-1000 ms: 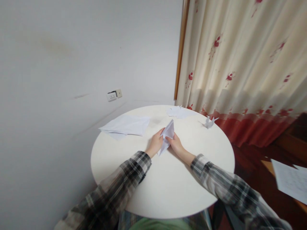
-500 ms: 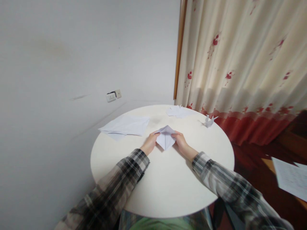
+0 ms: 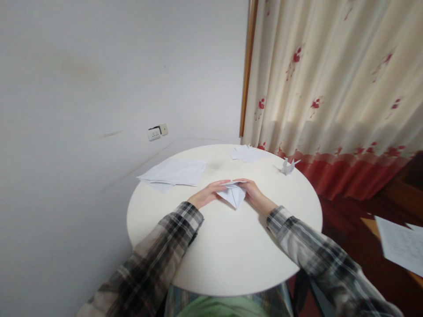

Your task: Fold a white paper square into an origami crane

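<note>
A white folded paper (image 3: 234,197) is held between both hands over the middle of the round white table (image 3: 224,251). Its lower tip points toward me, and a crease runs down its face. My left hand (image 3: 211,193) grips the left side, fingers reaching along the upper edge. On the right side, my right hand (image 3: 254,193) is closed on the paper, its fingers lying over the upper edge. The fingers partly cover the top of the paper, and the thumbs are hard to make out.
A stack of white paper sheets (image 3: 175,171) lies at the left of the table. More white paper (image 3: 246,153) lies at the far edge. A folded paper crane (image 3: 288,167) stands at the far right. Written sheets (image 3: 399,244) rest on a lower wooden surface at right.
The paper's raised upper point has come down, and the hands have moved inward over its upper edge. The lower tip has shifted slightly right.
</note>
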`<state>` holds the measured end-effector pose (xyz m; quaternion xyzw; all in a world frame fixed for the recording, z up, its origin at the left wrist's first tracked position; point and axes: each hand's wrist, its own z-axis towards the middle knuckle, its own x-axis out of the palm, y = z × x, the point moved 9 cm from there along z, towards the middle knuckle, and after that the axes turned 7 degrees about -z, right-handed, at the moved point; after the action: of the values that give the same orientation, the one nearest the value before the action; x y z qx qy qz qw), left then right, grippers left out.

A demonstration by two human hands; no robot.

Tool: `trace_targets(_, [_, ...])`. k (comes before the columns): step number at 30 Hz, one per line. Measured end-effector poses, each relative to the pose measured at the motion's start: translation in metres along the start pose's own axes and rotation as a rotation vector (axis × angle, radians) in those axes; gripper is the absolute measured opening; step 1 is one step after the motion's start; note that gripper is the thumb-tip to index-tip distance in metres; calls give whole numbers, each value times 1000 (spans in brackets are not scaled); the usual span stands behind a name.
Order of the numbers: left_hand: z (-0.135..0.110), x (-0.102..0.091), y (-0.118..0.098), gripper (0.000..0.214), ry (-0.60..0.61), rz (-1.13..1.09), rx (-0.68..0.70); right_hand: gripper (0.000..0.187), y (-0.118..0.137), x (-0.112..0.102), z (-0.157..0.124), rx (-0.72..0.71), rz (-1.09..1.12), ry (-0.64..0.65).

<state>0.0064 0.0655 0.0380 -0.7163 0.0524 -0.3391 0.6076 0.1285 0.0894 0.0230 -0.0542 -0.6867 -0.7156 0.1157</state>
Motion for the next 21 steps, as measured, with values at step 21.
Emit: trace_targets(21, [4,-32,-18,70,-166,113,177,40,8,15,-12,63,-64,157])
